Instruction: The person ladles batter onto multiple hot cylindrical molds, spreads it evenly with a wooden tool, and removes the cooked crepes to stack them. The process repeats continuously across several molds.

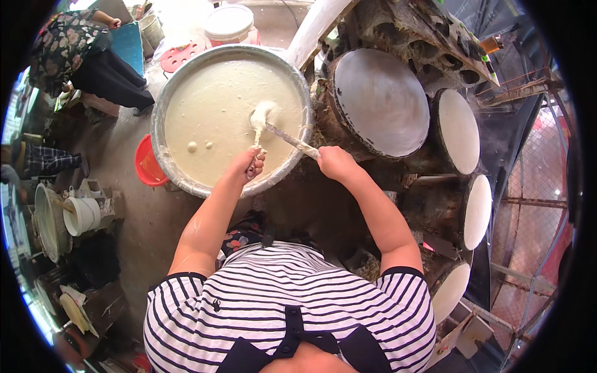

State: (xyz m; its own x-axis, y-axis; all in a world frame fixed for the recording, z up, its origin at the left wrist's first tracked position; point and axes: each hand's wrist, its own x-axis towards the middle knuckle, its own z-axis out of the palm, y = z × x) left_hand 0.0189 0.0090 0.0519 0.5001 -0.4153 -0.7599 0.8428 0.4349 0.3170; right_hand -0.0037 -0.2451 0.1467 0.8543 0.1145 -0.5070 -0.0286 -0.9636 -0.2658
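Note:
A large metal tub [205,99] of pale cream batter stands in front of me. My left hand [250,163] is closed round a batter-coated handle at the tub's near side; the utensil's head [260,117] is smothered in batter. My right hand [331,160], at the tub's right rim, grips a long batter-smeared stick [286,137] that reaches left over the batter and touches the coated utensil.
Round griddles [379,99] on blackened stoves line my right, beside mesh fencing [522,236]. A red basin [147,161] sits left of the tub. A white bucket [81,214] stands at left. A person in a flowered top [65,46] stands at upper left.

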